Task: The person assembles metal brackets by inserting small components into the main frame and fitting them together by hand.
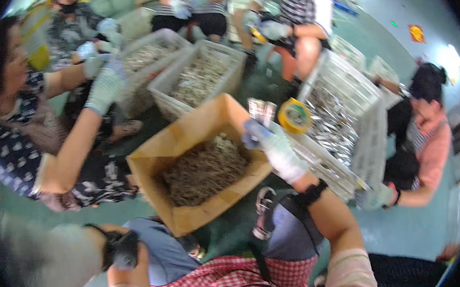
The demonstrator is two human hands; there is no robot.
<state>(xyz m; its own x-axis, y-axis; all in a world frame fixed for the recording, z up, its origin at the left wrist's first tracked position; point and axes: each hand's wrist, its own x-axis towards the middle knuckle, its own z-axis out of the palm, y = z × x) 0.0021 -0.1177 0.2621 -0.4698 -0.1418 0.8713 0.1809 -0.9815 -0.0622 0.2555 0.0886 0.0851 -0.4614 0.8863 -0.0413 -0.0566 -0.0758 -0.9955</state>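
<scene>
My right hand (281, 151), in a white glove with blue-grey fingertips, is closed on a small bundle of silvery strips (262, 111). It is held over the right rim of an open cardboard box (149, 161), which has a heap of thin brownish pieces (203, 171) inside. Just beyond the hand, a yellow roll of tape (294, 116) sits at the edge of a white plastic crate (375, 140) full of shiny metal strips (330, 122). Off to the lower left, my gloved left hand (48, 253) is smeared by motion, its fingers unclear; a black band circles that wrist.
Two pale plastic bins (156, 85) of small pieces stand beyond the box. Several co-workers in gloves sit around: one person (19, 141) close on the left, one (424, 144) on the right, others at the back. My knees flank the box's near side.
</scene>
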